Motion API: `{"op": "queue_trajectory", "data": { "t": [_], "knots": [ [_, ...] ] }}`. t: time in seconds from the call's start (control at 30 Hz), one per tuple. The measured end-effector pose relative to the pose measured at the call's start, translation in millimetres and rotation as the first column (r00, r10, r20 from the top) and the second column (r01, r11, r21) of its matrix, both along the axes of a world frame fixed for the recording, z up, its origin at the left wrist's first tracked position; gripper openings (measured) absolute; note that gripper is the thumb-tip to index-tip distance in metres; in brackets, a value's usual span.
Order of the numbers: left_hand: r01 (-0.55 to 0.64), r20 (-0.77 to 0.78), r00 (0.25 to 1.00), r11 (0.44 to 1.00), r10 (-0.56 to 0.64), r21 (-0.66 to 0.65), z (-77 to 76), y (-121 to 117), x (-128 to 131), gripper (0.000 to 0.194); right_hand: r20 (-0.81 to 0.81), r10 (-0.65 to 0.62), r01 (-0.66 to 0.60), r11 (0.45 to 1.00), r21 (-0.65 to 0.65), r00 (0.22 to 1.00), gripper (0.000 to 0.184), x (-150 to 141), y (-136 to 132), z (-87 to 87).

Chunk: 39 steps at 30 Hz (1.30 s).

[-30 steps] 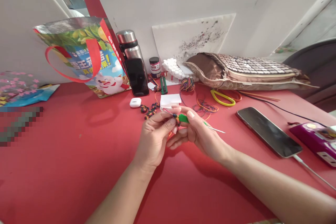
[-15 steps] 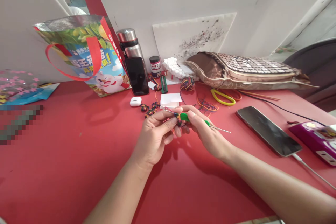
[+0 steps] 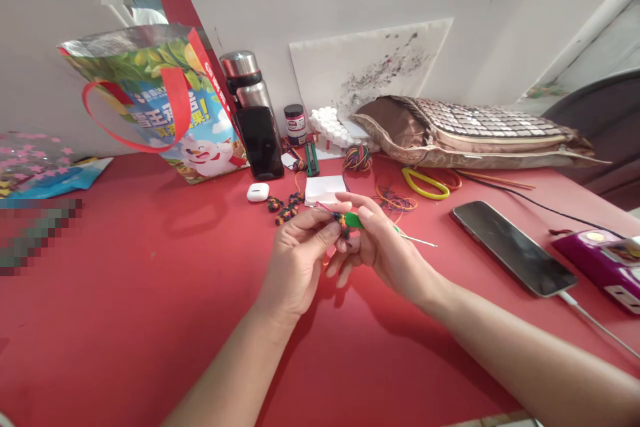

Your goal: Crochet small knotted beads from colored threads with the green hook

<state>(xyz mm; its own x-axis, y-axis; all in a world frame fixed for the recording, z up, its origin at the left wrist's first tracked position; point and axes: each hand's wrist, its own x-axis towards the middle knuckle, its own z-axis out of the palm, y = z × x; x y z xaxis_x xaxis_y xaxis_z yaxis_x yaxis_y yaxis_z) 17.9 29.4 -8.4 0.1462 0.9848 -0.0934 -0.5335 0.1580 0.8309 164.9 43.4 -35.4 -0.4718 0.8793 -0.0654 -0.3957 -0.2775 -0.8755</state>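
My left hand (image 3: 303, 247) pinches a small multicoloured crochet piece (image 3: 343, 221) between thumb and fingers, above the red table. My right hand (image 3: 387, 237) is closed around the green handle of a crochet hook (image 3: 354, 220). One thin metal end of the hook sticks out to the right past my hand; its other end is at the crochet piece, mostly behind my fingers. Behind my left hand lie finished-looking multicoloured crochet bits (image 3: 289, 208). Loose yarn strands (image 3: 395, 199) trail behind my right hand, near a yarn ball (image 3: 357, 158).
A white paper pad (image 3: 325, 189) and an earbud case (image 3: 258, 192) lie beyond my hands. Yellow-handled scissors (image 3: 425, 184) and a charging phone (image 3: 514, 248) are to the right. A carrier bag (image 3: 165, 107), a steel flask (image 3: 247, 80) and a leaning phone (image 3: 260, 142) stand at the back left.
The lower fingers of my right hand have spread and moved down below the crochet piece. Both hands stay in nearly the same place, still holding the piece and hook.
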Motion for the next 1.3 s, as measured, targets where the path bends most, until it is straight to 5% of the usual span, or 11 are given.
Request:
{"op": "queue_trajectory", "data": {
  "t": [0.23, 0.5, 0.87, 1.17, 1.3],
  "knots": [
    [-0.093, -0.059, 0.994, 0.996, 0.093, -0.003, -0.7, 0.6, -3.7, 0.019, -0.086, 0.096, -0.1, 0.994, -0.041, 0.992, 0.045, -4.7, 2.1, -4.0],
    [-0.073, -0.184, 0.978, 0.986, 0.101, 0.15, -0.5, 0.6, -6.4, 0.009, 0.256, -0.218, 0.14, 0.946, 0.294, 0.942, 0.055, 11.4, 0.4, 4.9],
    [-0.071, -0.135, 0.987, 0.992, 0.084, 0.1, 1.5, 0.5, -4.2, 0.007, 0.331, -0.268, 0.116, 0.903, 0.414, 0.905, 0.051, 11.0, 0.9, 4.1],
    [-0.105, -0.072, 0.992, 0.994, 0.105, 0.01, 2.5, -1.2, -2.7, 0.016, 0.203, -0.491, 0.199, 0.648, 0.736, 0.847, 0.023, 18.1, -6.9, 9.6],
    [-0.108, 0.003, 0.994, 0.993, 0.108, -0.045, 3.9, 0.5, -3.5, 0.031, 0.188, -0.509, 0.181, 0.589, 0.788, 0.84, 0.018, 16.3, -8.0, 9.5]
  ]
}}
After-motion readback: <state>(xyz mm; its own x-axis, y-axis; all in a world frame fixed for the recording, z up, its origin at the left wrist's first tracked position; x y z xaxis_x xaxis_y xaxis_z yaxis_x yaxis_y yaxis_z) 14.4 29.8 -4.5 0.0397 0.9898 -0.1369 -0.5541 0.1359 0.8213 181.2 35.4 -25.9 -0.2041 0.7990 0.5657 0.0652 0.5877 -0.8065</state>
